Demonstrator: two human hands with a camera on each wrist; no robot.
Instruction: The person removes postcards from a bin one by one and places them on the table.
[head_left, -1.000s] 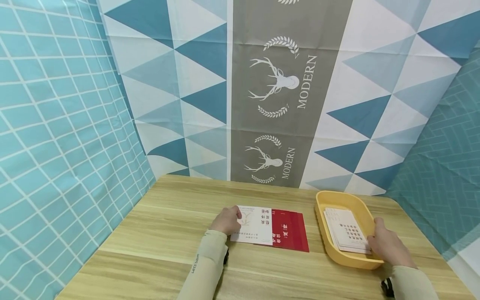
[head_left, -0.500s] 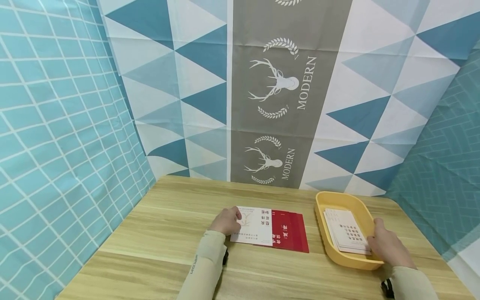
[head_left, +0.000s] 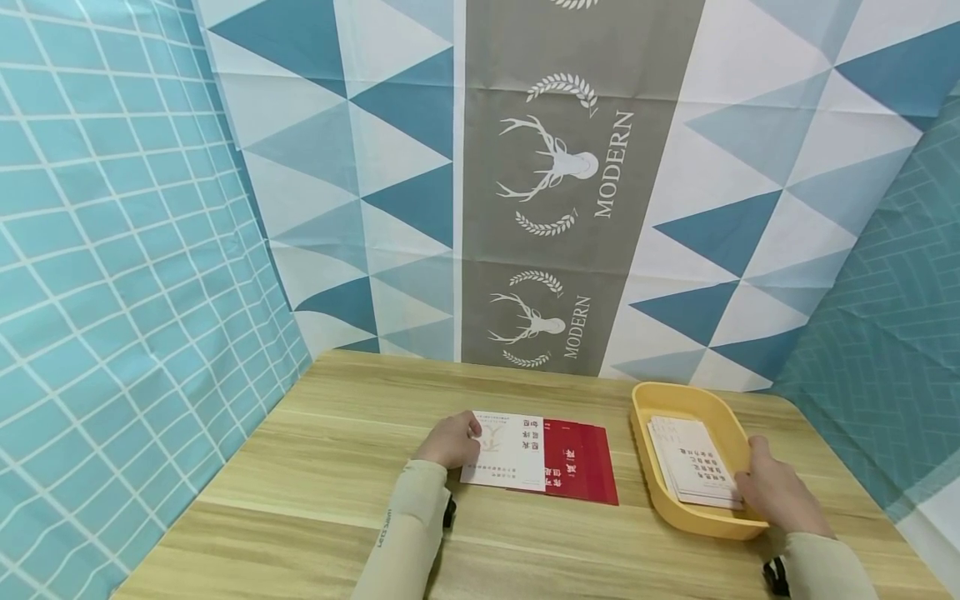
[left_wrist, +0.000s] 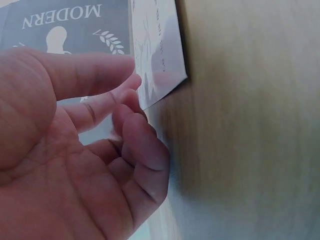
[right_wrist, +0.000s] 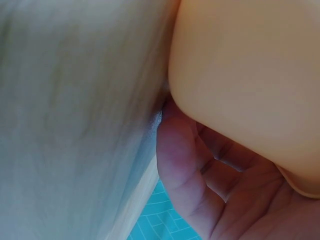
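In the head view, my left hand (head_left: pixel 450 440) is at the left edge of a white printed card (head_left: pixel 510 450), thumb and index tips together there. The left wrist view has my curled fingers (left_wrist: pixel 145 145) beside the corner of that card (left_wrist: pixel 160 60); how firmly they pinch is hard to see. Beneath the white card, red printed cards (head_left: pixel 577 462) show on its right. On the right, my right hand (head_left: pixel 780 487) grips the near right rim of a yellow tray (head_left: pixel 686 518). Close up, its fingers (right_wrist: pixel 177 150) curl against the outer wall of the tray (right_wrist: pixel 240 75).
Several white cards (head_left: pixel 693 458) lie stacked inside the tray. The wooden table (head_left: pixel 330 500) meets a patterned backdrop (head_left: pixel 540 183) at the back. A blue tile-print sheet (head_left: pixel 135 275) hangs at the left and a teal one (head_left: pixel 892 333) at the right.
My left hand has shifted very slightly left at the card's edge. The cards, the tray and my right hand stay where they were.
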